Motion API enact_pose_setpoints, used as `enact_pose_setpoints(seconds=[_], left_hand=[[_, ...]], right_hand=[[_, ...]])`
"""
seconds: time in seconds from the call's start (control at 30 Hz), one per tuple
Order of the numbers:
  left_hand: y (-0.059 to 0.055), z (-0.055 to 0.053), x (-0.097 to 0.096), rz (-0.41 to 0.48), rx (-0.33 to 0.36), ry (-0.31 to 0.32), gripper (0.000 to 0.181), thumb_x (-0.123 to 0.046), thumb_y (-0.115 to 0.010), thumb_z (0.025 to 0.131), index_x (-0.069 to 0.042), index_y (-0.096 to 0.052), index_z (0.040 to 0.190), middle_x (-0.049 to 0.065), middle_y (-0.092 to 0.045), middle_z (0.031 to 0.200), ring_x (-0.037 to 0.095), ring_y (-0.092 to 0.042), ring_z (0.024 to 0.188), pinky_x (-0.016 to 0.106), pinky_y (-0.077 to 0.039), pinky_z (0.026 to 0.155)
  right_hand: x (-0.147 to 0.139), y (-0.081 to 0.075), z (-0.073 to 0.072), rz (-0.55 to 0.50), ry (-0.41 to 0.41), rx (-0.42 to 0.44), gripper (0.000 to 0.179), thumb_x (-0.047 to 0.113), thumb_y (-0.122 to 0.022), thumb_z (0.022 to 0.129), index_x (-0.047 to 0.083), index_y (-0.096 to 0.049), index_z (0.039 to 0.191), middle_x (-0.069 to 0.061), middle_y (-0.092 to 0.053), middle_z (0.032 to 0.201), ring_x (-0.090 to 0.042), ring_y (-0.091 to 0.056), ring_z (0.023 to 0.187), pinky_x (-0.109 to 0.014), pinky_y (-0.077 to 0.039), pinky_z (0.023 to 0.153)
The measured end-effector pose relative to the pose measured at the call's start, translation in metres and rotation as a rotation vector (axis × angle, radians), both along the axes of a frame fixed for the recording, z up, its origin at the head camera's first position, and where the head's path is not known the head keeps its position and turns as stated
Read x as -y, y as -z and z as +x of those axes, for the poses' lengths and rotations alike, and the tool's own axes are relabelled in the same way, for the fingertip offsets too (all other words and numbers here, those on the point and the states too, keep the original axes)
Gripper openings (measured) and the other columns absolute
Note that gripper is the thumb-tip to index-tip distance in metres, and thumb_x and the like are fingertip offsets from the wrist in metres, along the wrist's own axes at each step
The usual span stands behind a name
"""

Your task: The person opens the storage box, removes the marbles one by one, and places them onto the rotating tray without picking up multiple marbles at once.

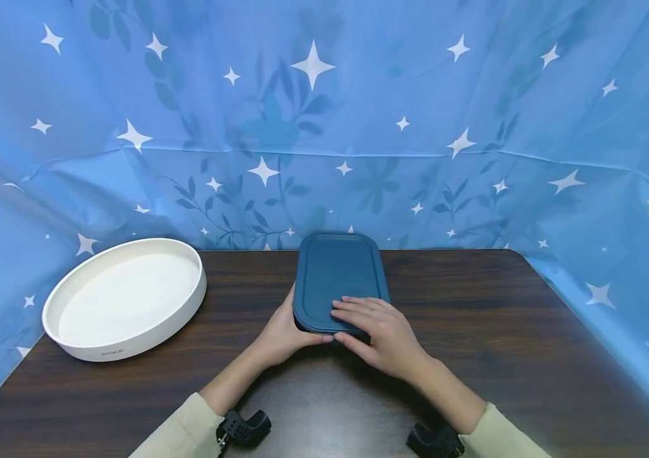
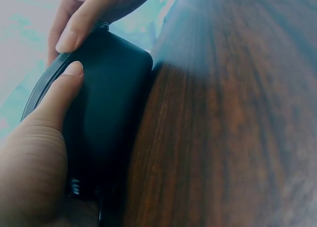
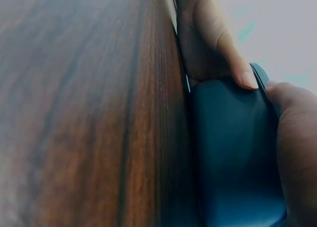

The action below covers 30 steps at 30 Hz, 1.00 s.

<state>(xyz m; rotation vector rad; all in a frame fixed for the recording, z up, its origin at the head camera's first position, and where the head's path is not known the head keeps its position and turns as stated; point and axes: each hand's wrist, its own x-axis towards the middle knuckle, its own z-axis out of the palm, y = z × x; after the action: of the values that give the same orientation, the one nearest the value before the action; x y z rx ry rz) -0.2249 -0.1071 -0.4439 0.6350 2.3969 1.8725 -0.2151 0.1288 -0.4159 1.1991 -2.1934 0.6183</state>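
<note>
A dark blue rectangular storage box (image 2: 114, 88) with a matching rimmed lid (image 1: 340, 273) lies on the table near its far edge. My left hand (image 1: 285, 334) grips the box at its left front corner, thumb along the front wall just below the lid rim and the other fingers hidden behind the left side. My right hand (image 1: 384, 337) rests on the front right part of the lid, fingers laid fairly straight across the top. Its thumb (image 3: 292, 98) touches the lid's front rim, close to the left thumb (image 3: 242, 76). The lid sits on the box; its contents are hidden.
A round white tray (image 1: 124, 343) with a raised rim stands at the left of the dark wooden table (image 1: 473, 305). Behind and around the table hangs a blue curtain (image 1: 358, 95) with white stars and leaves. Black wrist cameras (image 1: 246, 429) sit on both wrists.
</note>
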Motion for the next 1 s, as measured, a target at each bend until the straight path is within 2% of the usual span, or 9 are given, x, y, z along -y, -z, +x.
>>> enact_pose_setpoints(seconds=[0.17, 0.53, 0.73, 1.0], left_hand=[[0.0018, -0.0007, 0.0006, -0.002, 0.001, -0.006, 0.122, -0.021, -0.089, 0.076, -0.031, -0.003, 0.164, -0.001, -0.027, 0.167, 0.023, -0.040, 0.149, 0.049, -0.039, 0.117], [0.0010, -0.0013, 0.0001, -0.043, -0.006, -0.022, 0.122, -0.024, -0.088, 0.077, -0.032, -0.002, 0.164, -0.001, -0.023, 0.169, 0.025, -0.036, 0.151, 0.051, -0.038, 0.118], [0.0010, -0.0023, -0.0001, -0.045, -0.006, -0.005, 0.120, -0.025, -0.087, 0.079, -0.036, -0.002, 0.163, -0.003, -0.025, 0.168, 0.022, -0.039, 0.149, 0.050, -0.040, 0.117], [0.0007, -0.0014, 0.0012, -0.050, -0.005, -0.011, 0.121, -0.028, -0.087, 0.079, -0.041, 0.002, 0.161, -0.005, -0.020, 0.169, 0.022, -0.034, 0.152, 0.053, -0.038, 0.119]], right_hand=[[0.0025, -0.0002, 0.0011, 0.027, 0.000, 0.013, 0.034, 0.029, -0.072, 0.092, 0.016, -0.074, 0.124, 0.001, -0.072, 0.129, -0.021, -0.065, 0.126, -0.043, -0.052, 0.106], [0.0047, -0.0022, 0.0043, 0.006, 0.007, 0.034, 0.036, 0.024, -0.073, 0.091, 0.014, -0.073, 0.125, 0.000, -0.074, 0.126, -0.016, -0.068, 0.120, -0.039, -0.054, 0.103], [0.0050, -0.0038, 0.0017, -0.039, -0.011, -0.022, 0.031, 0.021, -0.074, 0.090, 0.012, -0.074, 0.121, -0.003, -0.075, 0.121, -0.020, -0.070, 0.113, -0.043, -0.056, 0.098], [0.0019, -0.0077, 0.0014, -0.015, 0.001, -0.038, 0.031, 0.023, -0.071, 0.093, 0.011, -0.072, 0.122, -0.003, -0.075, 0.121, -0.022, -0.069, 0.118, -0.049, -0.053, 0.104]])
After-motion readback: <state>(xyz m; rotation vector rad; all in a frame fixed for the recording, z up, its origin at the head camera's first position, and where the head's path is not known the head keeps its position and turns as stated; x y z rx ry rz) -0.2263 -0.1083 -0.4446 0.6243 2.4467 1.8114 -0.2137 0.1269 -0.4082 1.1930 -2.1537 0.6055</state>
